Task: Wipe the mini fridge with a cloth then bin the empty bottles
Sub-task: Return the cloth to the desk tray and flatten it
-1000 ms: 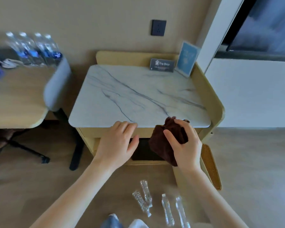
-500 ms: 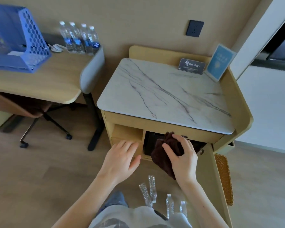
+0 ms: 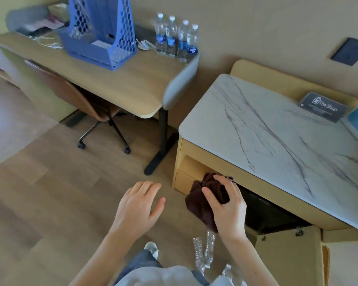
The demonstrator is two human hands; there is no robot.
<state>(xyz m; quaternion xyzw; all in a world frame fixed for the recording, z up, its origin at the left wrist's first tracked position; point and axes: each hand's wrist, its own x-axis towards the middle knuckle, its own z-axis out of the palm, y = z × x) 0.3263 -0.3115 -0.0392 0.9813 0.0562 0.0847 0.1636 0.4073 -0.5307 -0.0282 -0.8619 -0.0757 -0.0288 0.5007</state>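
Observation:
My right hand (image 3: 228, 209) grips a bunched dark brown cloth (image 3: 203, 201) in front of the cabinet's upper left corner. The black mini fridge (image 3: 265, 213) sits in the dark opening under the marble top (image 3: 277, 137), with the cabinet door (image 3: 287, 256) swung open to the right. My left hand (image 3: 139, 207) hovers flat over the floor, fingers apart, holding nothing. Empty clear bottles (image 3: 203, 254) lie on the floor below my right wrist, partly hidden by my clothes.
A wooden desk (image 3: 112, 79) at the left carries a blue file rack (image 3: 99, 32) and several full water bottles (image 3: 176, 40). A brown swivel chair (image 3: 87, 106) is tucked under it. A "The Shop" sign (image 3: 324, 106) stands on the marble top.
The view swung left and down, bringing the desk and file rack into sight. My left hand came off the cabinet front and now hovers over the floor. My right hand keeps the cloth.

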